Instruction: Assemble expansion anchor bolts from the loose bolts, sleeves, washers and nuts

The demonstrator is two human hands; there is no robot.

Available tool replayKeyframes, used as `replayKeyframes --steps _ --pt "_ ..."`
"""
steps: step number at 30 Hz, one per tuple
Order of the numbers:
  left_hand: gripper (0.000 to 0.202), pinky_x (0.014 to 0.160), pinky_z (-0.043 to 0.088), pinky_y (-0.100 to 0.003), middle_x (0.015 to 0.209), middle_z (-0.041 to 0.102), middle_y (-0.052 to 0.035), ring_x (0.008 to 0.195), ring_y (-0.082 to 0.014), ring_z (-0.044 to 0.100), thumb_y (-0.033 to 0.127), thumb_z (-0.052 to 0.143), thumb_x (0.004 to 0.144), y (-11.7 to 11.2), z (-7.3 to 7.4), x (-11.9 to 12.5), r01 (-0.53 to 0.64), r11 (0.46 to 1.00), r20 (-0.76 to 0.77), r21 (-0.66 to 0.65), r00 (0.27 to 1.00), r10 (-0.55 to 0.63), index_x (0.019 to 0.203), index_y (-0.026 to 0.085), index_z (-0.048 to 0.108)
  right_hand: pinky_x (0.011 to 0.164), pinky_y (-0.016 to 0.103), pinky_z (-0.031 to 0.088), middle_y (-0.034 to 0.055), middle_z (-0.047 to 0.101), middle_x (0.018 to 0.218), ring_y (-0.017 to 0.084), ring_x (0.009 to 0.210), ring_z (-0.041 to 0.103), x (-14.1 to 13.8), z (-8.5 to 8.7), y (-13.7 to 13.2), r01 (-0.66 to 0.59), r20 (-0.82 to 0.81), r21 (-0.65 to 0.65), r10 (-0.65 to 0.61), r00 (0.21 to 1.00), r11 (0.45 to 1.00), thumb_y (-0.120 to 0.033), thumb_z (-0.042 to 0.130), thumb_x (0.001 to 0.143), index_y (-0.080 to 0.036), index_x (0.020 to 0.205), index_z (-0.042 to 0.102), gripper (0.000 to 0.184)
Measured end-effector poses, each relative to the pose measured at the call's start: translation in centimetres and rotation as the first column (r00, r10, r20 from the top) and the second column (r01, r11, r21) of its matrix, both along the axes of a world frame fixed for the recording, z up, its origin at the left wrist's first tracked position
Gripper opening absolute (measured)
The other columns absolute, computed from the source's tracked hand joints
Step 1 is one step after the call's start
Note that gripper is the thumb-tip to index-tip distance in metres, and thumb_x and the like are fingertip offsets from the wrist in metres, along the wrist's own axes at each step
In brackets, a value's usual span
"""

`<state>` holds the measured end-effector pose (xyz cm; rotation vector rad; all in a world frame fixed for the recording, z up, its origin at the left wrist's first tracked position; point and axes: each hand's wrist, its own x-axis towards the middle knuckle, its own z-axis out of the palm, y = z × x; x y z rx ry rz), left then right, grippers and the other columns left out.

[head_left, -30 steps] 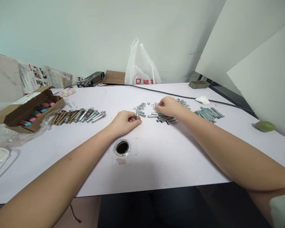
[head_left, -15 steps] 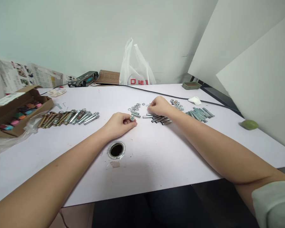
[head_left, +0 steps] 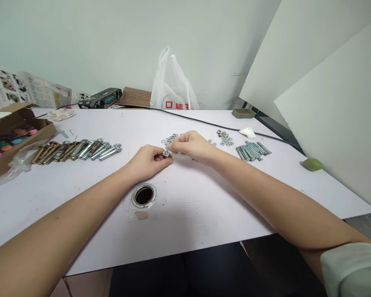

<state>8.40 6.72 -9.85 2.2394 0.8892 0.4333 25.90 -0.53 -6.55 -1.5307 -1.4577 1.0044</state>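
My left hand (head_left: 149, 162) is closed round an expansion bolt (head_left: 166, 153), whose end points up between thumb and fingers. Right above that end, my right hand (head_left: 191, 145) pinches a small washer, mostly hidden by the fingertips. Just behind the hands lie loose washers (head_left: 173, 137). Metal sleeves under my right hand are largely covered by it. To the right are a cluster of nuts (head_left: 226, 139) and a pile of bare bolts (head_left: 252, 151). A row of assembled expansion bolts (head_left: 77, 149), some brassy and some silver, lies to the left.
A cardboard box (head_left: 45, 131) of coloured pieces stands at left beside clear plastic wrap. A round hole (head_left: 144, 195) pierces the white table in front. Behind are a black cable (head_left: 200, 120) and a white plastic bag (head_left: 174, 88). A green fruit (head_left: 313, 164) sits at right.
My right hand has moved left and nearer, from beside the loose washers to the bolt in my left hand. The left hand keeps its hold. The view has shifted slightly.
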Motion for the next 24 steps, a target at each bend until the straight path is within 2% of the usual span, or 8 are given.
replayKeyframes --steps 5,10,13,18,21,24 --pt "0.032 0.053 0.029 -0.022 0.057 0.05 0.0037 0.056 -0.0081 0.039 0.046 0.063 0.078 0.1 0.0 0.0 0.023 1.0 0.028 -0.005 0.999 -0.023 0.075 0.015 0.07 0.049 0.027 0.019 -0.0056 0.034 0.054 0.007 0.051 0.024 0.0 0.4 -0.1 -0.006 -0.045 -0.017 0.005 0.999 1.0 -0.033 0.067 0.073 -0.018 0.055 0.045 0.033" --pt "0.032 0.055 0.032 -0.022 0.059 0.054 0.0035 0.057 -0.0085 0.042 0.046 0.064 0.078 0.1 -0.1 0.1 0.036 0.999 0.028 0.002 0.999 -0.036 0.078 0.015 0.072 0.049 0.028 0.017 -0.0055 0.031 0.052 0.008 0.05 0.024 -0.2 0.0 0.0 -0.039 -0.022 -0.038 0.038 0.999 0.999 -0.031 0.066 0.073 -0.018 0.053 0.042 0.034" --pt "0.034 0.057 0.034 -0.022 0.061 0.056 0.0031 0.059 -0.0092 0.044 0.046 0.064 0.078 0.1 -0.1 0.1 0.036 0.999 0.023 0.005 0.999 -0.036 0.084 0.015 0.074 0.049 0.028 0.017 -0.0054 0.031 0.051 0.008 0.051 0.025 -0.2 -0.2 0.1 -0.037 -0.018 -0.026 0.036 0.999 0.999 -0.032 0.066 0.074 -0.018 0.053 0.043 0.034" --pt "0.033 0.057 0.033 -0.022 0.06 0.054 0.0039 0.058 -0.0084 0.042 0.046 0.064 0.079 0.0 0.1 0.0 0.033 0.999 0.009 0.013 0.999 -0.033 0.083 0.016 0.074 0.049 0.026 0.019 -0.0053 0.034 0.052 0.007 0.052 0.026 -0.1 -0.3 0.0 -0.059 -0.031 -0.011 0.058 0.998 0.998 -0.036 0.069 0.074 -0.017 0.056 0.046 0.035" --pt "0.034 0.056 0.032 -0.022 0.059 0.054 0.0038 0.057 -0.0084 0.041 0.048 0.065 0.078 0.0 0.1 -0.1 0.021 1.0 -0.006 0.002 1.0 -0.021 0.084 0.016 0.074 0.049 0.026 0.02 -0.0055 0.034 0.053 0.007 0.051 0.026 0.6 0.3 -0.2 -0.06 0.046 0.006 0.06 0.997 0.998 -0.043 0.07 0.076 -0.017 0.06 0.048 0.037" --pt "0.036 0.056 0.032 -0.022 0.06 0.055 0.0031 0.058 -0.009 0.041 0.05 0.066 0.077 0.1 -0.1 -0.2 0.004 1.0 -0.003 -0.024 1.0 -0.004 0.086 0.016 0.075 0.051 0.027 0.026 -0.0031 0.04 0.055 0.008 0.052 0.031 3.1 1.2 -0.6 0.056 0.243 0.081 -0.074 0.967 0.995 -0.047 0.067 0.081 -0.017 0.064 0.053 0.037"
